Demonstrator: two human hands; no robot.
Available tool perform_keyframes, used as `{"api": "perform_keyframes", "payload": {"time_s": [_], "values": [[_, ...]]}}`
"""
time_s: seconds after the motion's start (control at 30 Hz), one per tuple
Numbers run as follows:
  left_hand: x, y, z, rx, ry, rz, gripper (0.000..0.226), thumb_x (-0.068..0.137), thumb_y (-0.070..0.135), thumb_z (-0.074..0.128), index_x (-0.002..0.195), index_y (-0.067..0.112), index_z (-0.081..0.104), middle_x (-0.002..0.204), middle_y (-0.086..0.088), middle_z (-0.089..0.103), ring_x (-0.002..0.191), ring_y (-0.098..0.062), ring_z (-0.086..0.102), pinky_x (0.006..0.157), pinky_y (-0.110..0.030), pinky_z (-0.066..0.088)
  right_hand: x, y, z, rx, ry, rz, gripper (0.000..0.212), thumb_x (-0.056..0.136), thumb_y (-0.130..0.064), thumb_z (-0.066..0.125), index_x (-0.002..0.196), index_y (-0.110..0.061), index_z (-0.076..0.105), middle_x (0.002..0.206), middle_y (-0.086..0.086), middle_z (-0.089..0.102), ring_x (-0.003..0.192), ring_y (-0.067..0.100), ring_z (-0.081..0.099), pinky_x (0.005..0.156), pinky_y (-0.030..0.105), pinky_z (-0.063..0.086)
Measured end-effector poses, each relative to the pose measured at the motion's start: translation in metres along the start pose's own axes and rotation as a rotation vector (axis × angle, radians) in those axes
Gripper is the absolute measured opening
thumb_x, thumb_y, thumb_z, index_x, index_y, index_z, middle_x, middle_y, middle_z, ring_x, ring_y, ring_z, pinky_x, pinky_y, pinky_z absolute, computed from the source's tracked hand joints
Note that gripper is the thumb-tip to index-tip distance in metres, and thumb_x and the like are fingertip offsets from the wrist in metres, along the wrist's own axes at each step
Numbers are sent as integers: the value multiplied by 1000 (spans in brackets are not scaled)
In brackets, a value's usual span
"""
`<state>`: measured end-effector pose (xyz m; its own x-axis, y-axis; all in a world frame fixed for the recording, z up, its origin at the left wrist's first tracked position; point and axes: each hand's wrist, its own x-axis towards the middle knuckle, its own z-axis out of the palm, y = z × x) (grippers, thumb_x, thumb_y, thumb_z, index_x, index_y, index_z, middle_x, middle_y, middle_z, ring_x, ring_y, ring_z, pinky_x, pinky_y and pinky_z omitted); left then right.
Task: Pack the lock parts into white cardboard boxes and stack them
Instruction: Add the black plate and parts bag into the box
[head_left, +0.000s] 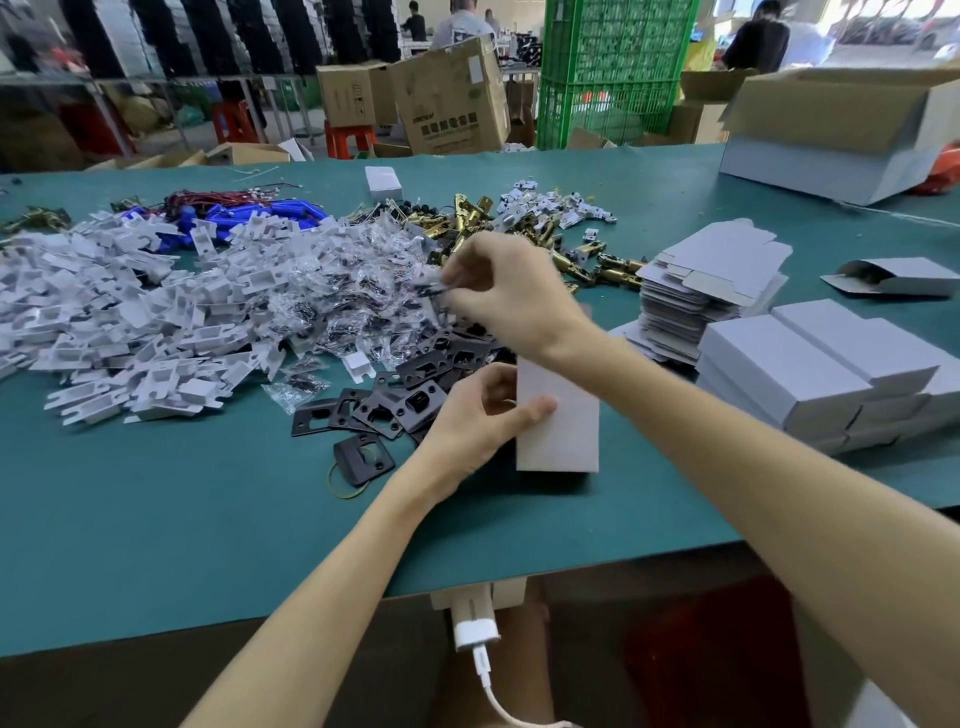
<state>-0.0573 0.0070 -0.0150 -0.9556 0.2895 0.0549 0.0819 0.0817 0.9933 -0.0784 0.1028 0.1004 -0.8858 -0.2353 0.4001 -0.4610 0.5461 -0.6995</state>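
Note:
My left hand (485, 410) grips a small white cardboard box (558, 421) that stands upright on the green table (208, 519), thumb on its front face. My right hand (504, 291) reaches over the parts pile and pinches a small clear bag of screws (428, 286); the bag is blurred. Black metal strike plates (384, 405) lie just left of the box. Closed white boxes (821, 374) are stacked at the right. A pile of flat unfolded boxes (711, 280) sits behind them.
White plastic inserts (130, 312) and clear screw bags (332, 291) cover the left and middle. Brass latches (519, 228), blue batteries (249, 218) and wires lie further back. An open carton (841, 124) stands far right. A yellow rubber band (348, 486) lies near the plates.

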Motion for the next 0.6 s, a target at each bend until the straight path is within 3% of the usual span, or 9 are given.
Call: {"api": "perform_keyframes", "payload": {"time_s": [0.17,0.3,0.47,0.6], "values": [[-3,0,-3,-111,-37,59,39,82,27,81,115,11,68,114,-4,78,104,-17,74,90,-28,59,-16,23,-53,-43,100,56,13,82,-9,84,89,-5,74,79,2,76,76,15,75,78,27,60],[-4,2,-2,-114,-36,60,47,78,31,81,118,8,67,115,-8,78,106,-22,74,92,-33,60,-27,40,-68,-168,126,109,20,83,-24,84,81,-6,75,76,3,76,78,18,73,79,38,59],[-4,2,-3,-113,-44,59,45,79,30,80,118,10,68,116,-8,78,108,-24,74,94,-35,60,-32,49,-68,-102,147,103,17,88,-19,80,80,-8,69,80,8,76,79,23,74,80,45,59],[-4,2,-3,-118,-36,65,40,82,27,80,117,12,68,117,-8,78,111,-27,73,97,-38,59,-34,54,-70,-96,184,76,16,87,-17,79,80,-9,67,74,1,76,71,15,74,74,39,60]]}}
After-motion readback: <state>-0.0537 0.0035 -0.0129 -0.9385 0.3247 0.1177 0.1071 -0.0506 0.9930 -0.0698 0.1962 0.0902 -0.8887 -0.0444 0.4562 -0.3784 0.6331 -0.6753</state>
